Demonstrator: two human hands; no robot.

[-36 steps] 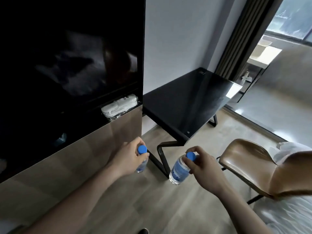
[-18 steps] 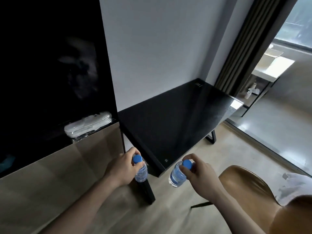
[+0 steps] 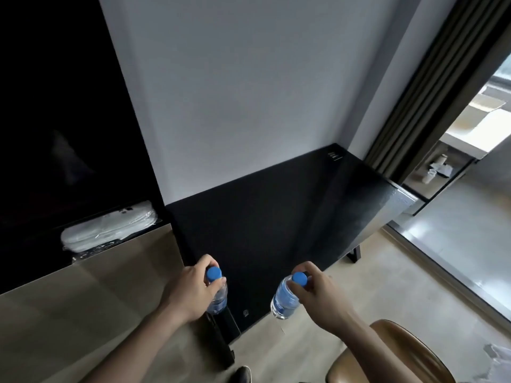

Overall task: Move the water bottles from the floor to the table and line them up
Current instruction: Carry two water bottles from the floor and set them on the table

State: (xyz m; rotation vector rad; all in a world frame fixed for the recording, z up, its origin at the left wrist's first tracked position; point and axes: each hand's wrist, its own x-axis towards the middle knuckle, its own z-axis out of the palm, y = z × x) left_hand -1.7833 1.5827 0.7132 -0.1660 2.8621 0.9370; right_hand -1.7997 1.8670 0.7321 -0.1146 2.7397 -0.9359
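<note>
The left hand (image 3: 190,293) has its grip curled round the neck of one water bottle (image 3: 218,295), fingers pinching just under the blue cap (image 3: 214,273). This bottle hangs close to upright over the near left corner of the black worktop (image 3: 276,225), its base apparently clear of the surface. The right hand (image 3: 318,298) holds a second water bottle (image 3: 284,299) the same way, fingertips gathered about its blue cap (image 3: 299,279) and neck. That bottle tilts, its base swung toward the person and its cap toward the wall. It hangs at the near edge of the worktop, with its lower part over the floor (image 3: 387,286) rather than over the surface. The two bottles are well apart, with bare worktop between them.

Judging by this, the carrying step is in hand: both bottles are off the floor and at the worktop, but neither is set down. The next move calls for both to be brought farther in over the surface and lowered until the bases sit flat. The right one needs righting first, since a tilted base would likely tip on contact. To form a line, the two should stand on one straight row, side by side, with room left along it for any further bottles; whether more wait on the floor cannot be told from this view. A brown chair (image 3: 392,352) stands close by the right forearm, and a dark worktop leg (image 3: 218,344) runs below the left hand, so the arms have little spare room low down.
</note>
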